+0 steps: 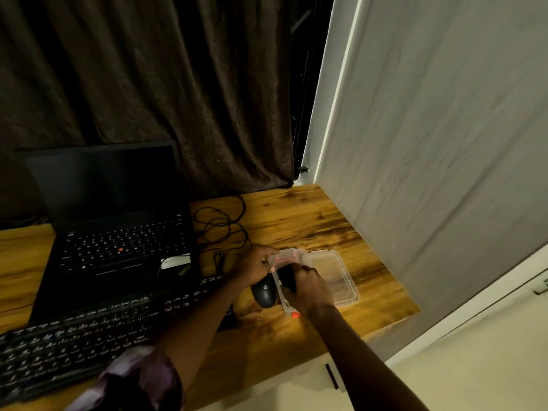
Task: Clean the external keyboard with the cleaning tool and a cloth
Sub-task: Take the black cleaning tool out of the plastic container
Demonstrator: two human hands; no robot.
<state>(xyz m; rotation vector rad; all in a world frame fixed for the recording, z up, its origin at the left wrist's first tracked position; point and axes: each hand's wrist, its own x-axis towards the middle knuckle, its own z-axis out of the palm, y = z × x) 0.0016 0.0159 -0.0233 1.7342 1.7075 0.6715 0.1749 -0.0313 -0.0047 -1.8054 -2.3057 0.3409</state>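
head view: on the wooden table [296, 215], the external keyboard [89, 330] lay along the near left edge, in front of an open laptop [118, 241]. a black mouse [264, 290] sat just beside the keyboard's right end. towards the right edge lay a clear plastic case [335, 274] with its lid open. the left grip [255, 264] was clamped on the far end of the case. the right grip [311, 287] was curled round a black cleaning tool [285, 277] inside it. a loose black cable [222, 226] coiled near the table's back edge, in front of a dark curtain [148, 69].
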